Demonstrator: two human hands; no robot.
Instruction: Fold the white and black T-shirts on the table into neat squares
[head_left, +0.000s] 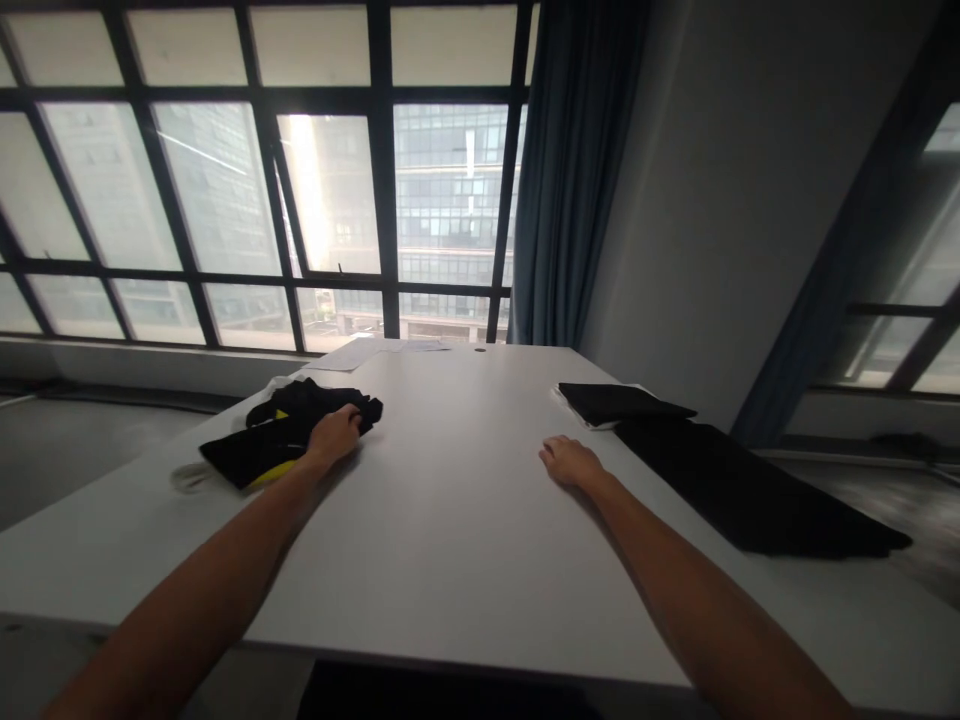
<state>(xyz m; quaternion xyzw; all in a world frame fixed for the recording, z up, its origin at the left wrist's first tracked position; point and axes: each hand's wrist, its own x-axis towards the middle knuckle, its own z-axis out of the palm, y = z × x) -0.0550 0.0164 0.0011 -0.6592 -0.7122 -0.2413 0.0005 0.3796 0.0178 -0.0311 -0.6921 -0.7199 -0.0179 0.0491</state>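
Note:
My left hand [337, 434] is closed on the edge of a crumpled black garment [259, 447] with yellow patches. The garment lies in a loose pile with some white cloth [196, 476] under it, on the left of the white table [457, 560]. My right hand [570, 462] rests on the tabletop with its fingers curled in, and nothing shows in them. Just to its right is a folded black cloth [626, 403] with a white edge. Beside that, a longer flat piece of black cloth [757, 488] stretches toward the table's right side.
Thin white papers [352, 353] lie at the far left end of the table, and a small dark round spot [480, 350] marks its far edge. Beyond stand large framed windows [330, 200], a blue curtain [570, 180] and a grey wall [720, 200].

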